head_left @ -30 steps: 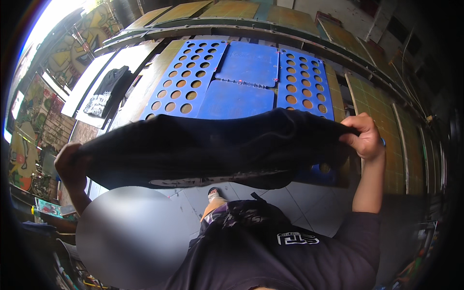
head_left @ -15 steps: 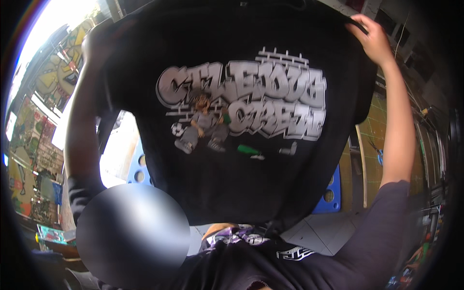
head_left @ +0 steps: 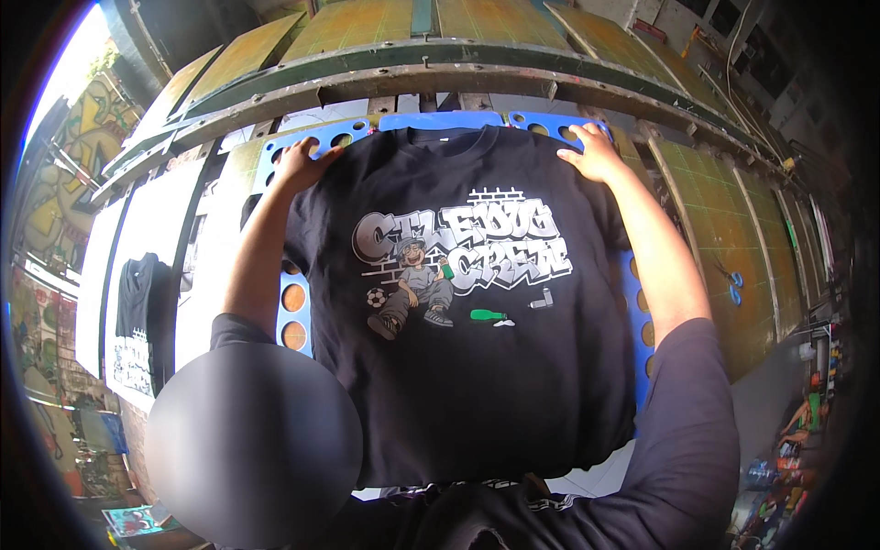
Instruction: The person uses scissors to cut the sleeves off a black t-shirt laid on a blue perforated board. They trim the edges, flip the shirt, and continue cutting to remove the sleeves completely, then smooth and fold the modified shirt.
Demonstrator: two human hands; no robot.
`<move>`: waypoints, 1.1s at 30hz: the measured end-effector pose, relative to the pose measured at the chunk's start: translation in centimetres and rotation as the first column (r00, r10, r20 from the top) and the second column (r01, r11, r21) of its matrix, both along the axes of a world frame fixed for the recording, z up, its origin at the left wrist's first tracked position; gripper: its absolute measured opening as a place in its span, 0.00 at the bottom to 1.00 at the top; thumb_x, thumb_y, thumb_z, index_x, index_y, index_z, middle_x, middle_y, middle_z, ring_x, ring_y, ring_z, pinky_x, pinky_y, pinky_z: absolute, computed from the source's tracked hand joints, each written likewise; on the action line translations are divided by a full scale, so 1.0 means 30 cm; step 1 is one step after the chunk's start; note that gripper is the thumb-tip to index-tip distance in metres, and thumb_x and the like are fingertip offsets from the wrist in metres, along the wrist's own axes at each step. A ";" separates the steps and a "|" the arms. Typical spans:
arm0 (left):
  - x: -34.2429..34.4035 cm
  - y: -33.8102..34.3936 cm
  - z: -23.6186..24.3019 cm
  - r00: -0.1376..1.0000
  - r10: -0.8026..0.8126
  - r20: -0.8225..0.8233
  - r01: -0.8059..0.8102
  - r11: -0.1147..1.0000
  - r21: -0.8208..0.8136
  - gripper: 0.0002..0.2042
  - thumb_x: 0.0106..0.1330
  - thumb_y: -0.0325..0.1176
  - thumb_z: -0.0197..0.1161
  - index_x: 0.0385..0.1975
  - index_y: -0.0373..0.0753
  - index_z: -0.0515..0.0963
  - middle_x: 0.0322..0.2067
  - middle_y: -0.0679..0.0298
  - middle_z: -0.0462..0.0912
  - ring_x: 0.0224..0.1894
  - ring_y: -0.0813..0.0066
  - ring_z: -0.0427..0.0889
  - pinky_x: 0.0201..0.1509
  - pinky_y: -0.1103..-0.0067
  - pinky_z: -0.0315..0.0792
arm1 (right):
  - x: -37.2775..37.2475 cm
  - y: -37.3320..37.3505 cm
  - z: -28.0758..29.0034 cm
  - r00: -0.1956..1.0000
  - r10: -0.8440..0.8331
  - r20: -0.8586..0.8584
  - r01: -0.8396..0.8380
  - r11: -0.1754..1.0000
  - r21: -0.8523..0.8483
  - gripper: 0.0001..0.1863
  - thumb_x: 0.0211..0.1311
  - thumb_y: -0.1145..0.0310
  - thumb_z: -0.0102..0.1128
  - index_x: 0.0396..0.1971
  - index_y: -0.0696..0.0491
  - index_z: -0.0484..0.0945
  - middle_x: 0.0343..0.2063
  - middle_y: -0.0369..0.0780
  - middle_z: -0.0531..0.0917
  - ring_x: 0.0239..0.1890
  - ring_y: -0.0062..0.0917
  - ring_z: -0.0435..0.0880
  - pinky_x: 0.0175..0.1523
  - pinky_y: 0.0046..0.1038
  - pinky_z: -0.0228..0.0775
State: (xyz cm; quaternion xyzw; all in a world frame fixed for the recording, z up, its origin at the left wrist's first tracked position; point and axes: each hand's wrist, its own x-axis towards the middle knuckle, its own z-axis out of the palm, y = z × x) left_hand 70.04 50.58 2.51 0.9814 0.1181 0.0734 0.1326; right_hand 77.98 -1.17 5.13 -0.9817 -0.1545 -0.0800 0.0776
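A black T-shirt (head_left: pixel 477 385) lies spread on a blue folding board with round holes (head_left: pixel 444 120), collar at the far side. White graffiti-style lettering and a seated cartoon figure with a green bottle and a ball are printed on its chest. At the left shoulder rests my left hand (head_left: pixel 304 165), thumb out from the fingers. My right hand (head_left: pixel 594 156) touches the opposite shoulder, thumb and fingers apart, fingertips reaching over the board's far corner. Both hands look open. The lower hem hangs close to my body, and a blurred round patch hides the lower left.
A folded black shirt with a white print (head_left: pixel 137 312) lies on a white panel at left. Blue-handled scissors (head_left: pixel 734 286) rest on a yellowish gridded panel (head_left: pixel 706 225) at right. A long metal rail (head_left: pixel 431 81) crosses beyond the board, with more panels behind.
The T-shirt has come down from being held up in front of me and now lies on the blue board. Both hands have lowered and moved closer together, and their fingers have spread at its shoulders.
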 end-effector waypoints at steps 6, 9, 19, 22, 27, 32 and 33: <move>-0.075 -0.013 -0.030 0.995 -0.060 0.077 0.063 0.997 -0.037 0.32 0.45 0.60 0.68 0.41 0.39 0.76 0.44 0.52 0.78 0.49 0.56 0.76 0.51 0.69 0.70 | -0.013 0.058 -0.037 0.977 -0.131 -0.170 0.129 0.991 -0.025 0.25 0.52 0.49 0.63 0.48 0.46 0.75 0.55 0.37 0.69 0.60 0.32 0.67 0.61 0.48 0.53; -0.080 -0.008 -0.047 0.997 0.079 0.005 -0.077 0.985 -0.153 0.28 0.45 0.55 0.70 0.39 0.38 0.77 0.37 0.52 0.81 0.42 0.56 0.80 0.45 0.70 0.72 | 0.016 0.047 -0.062 0.974 -0.178 -0.143 0.184 0.983 0.027 0.18 0.53 0.52 0.64 0.41 0.45 0.77 0.48 0.36 0.77 0.53 0.30 0.74 0.58 0.45 0.56; -0.132 -0.065 -0.009 0.941 0.177 0.289 -0.212 0.973 0.094 0.12 0.60 0.44 0.58 0.39 0.47 0.77 0.41 0.58 0.78 0.46 0.56 0.77 0.47 0.66 0.70 | -0.066 0.124 -0.019 0.954 -0.186 0.236 0.218 0.969 -0.117 0.08 0.56 0.64 0.55 0.33 0.48 0.79 0.38 0.37 0.79 0.47 0.31 0.77 0.55 0.47 0.55; -0.142 -0.076 0.002 0.916 0.170 0.363 -0.234 0.962 0.140 0.11 0.60 0.44 0.58 0.38 0.47 0.78 0.42 0.59 0.77 0.48 0.58 0.76 0.51 0.66 0.68 | -0.076 0.124 -0.008 0.910 -0.232 0.343 0.275 0.958 -0.081 0.08 0.56 0.64 0.55 0.34 0.48 0.79 0.38 0.36 0.79 0.48 0.31 0.77 0.55 0.48 0.55; -0.165 -0.114 -0.077 0.916 0.264 0.303 -0.335 0.918 0.214 0.27 0.58 0.49 0.60 0.55 0.45 0.65 0.56 0.59 0.65 0.62 0.63 0.61 0.59 0.57 0.57 | -0.148 0.141 -0.074 0.922 -0.261 0.285 0.297 0.951 -0.090 0.15 0.55 0.62 0.59 0.42 0.46 0.72 0.43 0.39 0.73 0.51 0.33 0.73 0.55 0.44 0.54; -0.331 -0.095 -0.056 0.986 0.141 0.094 -0.158 0.965 0.207 0.37 0.60 0.64 0.48 0.61 0.42 0.60 0.62 0.58 0.61 0.67 0.60 0.54 0.63 0.49 0.48 | -0.309 0.050 -0.105 0.940 -0.009 0.341 -0.021 0.996 0.083 0.26 0.55 0.58 0.61 0.53 0.48 0.68 0.48 0.40 0.72 0.53 0.37 0.71 0.56 0.43 0.58; -0.394 -0.090 -0.040 0.992 0.108 0.072 -0.122 0.964 0.234 0.38 0.60 0.65 0.47 0.62 0.41 0.59 0.63 0.57 0.60 0.67 0.59 0.53 0.64 0.48 0.46 | -0.339 0.004 -0.109 0.940 0.052 0.338 -0.097 0.988 0.116 0.27 0.55 0.58 0.62 0.54 0.48 0.68 0.49 0.41 0.72 0.53 0.38 0.70 0.56 0.42 0.59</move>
